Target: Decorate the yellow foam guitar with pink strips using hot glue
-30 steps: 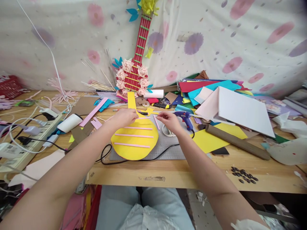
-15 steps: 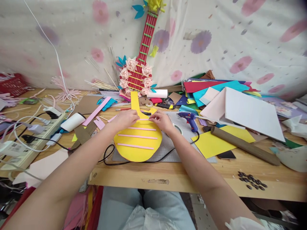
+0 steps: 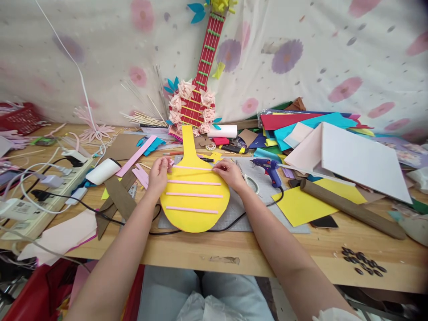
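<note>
At frame centre, the left hand (image 3: 157, 174) and right hand (image 3: 229, 173) pinched opposite ends of the thin pink foam strip (image 3: 192, 167) across the yellow guitar-shaped foam cutout (image 3: 195, 196) on the grey cutting mat (image 3: 240, 214).

Nothing here gives you a word or number to read. The white adapter (image 3: 13, 208) at your near left carries a small printed label, but it's too blurred to make out, and the grey cutting mat (image 3: 240, 214) shows only faint grid lines, no legible figures.
</note>
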A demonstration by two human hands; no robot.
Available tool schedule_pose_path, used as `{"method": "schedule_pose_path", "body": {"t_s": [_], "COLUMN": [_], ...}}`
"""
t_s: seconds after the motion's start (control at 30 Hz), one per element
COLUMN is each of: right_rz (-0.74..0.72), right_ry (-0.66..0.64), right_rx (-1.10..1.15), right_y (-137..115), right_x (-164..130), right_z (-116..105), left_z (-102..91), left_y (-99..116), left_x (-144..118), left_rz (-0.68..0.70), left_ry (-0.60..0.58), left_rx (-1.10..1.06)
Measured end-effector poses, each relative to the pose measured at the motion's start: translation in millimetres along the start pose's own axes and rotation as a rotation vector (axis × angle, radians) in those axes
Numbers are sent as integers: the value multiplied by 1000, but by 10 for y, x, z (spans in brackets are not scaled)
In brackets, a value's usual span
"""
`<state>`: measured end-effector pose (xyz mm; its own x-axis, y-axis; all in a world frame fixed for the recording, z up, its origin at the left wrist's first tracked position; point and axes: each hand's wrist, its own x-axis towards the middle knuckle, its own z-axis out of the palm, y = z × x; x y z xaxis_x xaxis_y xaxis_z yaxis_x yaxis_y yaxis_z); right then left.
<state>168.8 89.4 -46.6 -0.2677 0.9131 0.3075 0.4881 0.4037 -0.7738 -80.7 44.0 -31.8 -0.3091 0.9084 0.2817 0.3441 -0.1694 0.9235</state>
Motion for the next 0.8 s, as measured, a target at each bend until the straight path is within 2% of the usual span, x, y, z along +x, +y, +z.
{"method": "schedule_pose_path", "body": {"t_s": [0.17,0.43,0.8], "right_rz": [-19,-81,-87], "right_ry": [-19,-42,-88], "right_rx": [-21,-101,-145], "right_y": [-43,-91,-94], "right_x": [-3,64,138], "right_z": [-39,-26,-15], "left_z": [-4,-21,-20], "left_y": [-27,-204,-184], "left_x": [-46,11,10], "left_rz": [69,109,76], "left_ry": [-15,62,100], "left_rx": [2,-22,-102]}}
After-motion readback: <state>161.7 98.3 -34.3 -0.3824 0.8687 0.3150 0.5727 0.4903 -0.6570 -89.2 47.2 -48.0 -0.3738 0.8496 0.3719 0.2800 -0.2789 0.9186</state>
